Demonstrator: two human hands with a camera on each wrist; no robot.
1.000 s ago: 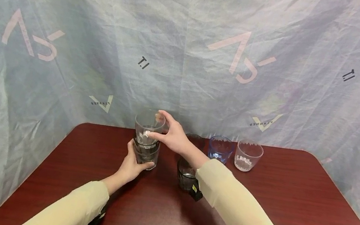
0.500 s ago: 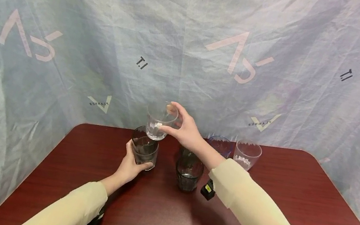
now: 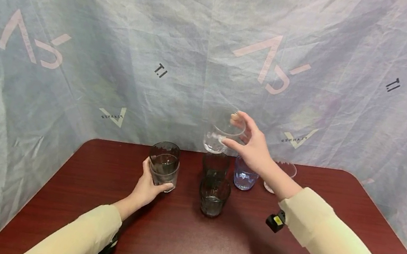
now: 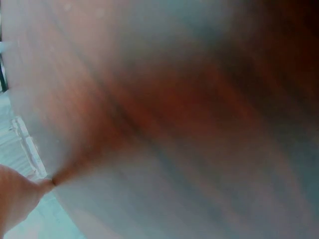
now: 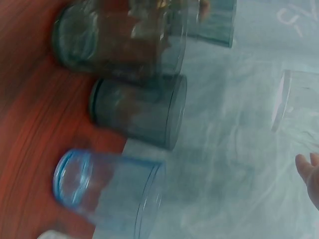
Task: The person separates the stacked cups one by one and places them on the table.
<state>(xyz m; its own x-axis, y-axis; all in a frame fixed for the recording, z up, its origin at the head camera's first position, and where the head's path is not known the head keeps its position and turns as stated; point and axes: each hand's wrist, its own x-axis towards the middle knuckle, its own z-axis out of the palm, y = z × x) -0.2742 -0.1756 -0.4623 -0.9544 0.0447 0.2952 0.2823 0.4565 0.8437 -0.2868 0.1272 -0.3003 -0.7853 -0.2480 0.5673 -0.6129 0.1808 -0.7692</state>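
Note:
My left hand (image 3: 147,186) grips the lower clear glass (image 3: 168,181) of a stack on the table's left, with a smoky dark glass (image 3: 165,153) nested in it. Fingers and thumb of my right hand (image 3: 252,144) pinch another clear glass (image 3: 214,141) by its side, raised above the table and upright. That glass hangs over two dark glasses, a rear one (image 3: 215,163) and a front one (image 3: 212,201). In the right wrist view the raised glass (image 5: 301,109) shows at the right edge beside my fingertips. The left wrist view is mostly blurred.
A blue glass (image 3: 244,179) stands right of the dark ones. Farther right, a clear glass (image 3: 289,170) is partly hidden behind my right wrist. The red-brown table (image 3: 174,249) ends at the back against a hanging grey cloth (image 3: 201,45).
My right hand has lifted the clear glass up off the left stack and carried it right, over the dark glasses. My left hand has stayed in place on the stack.

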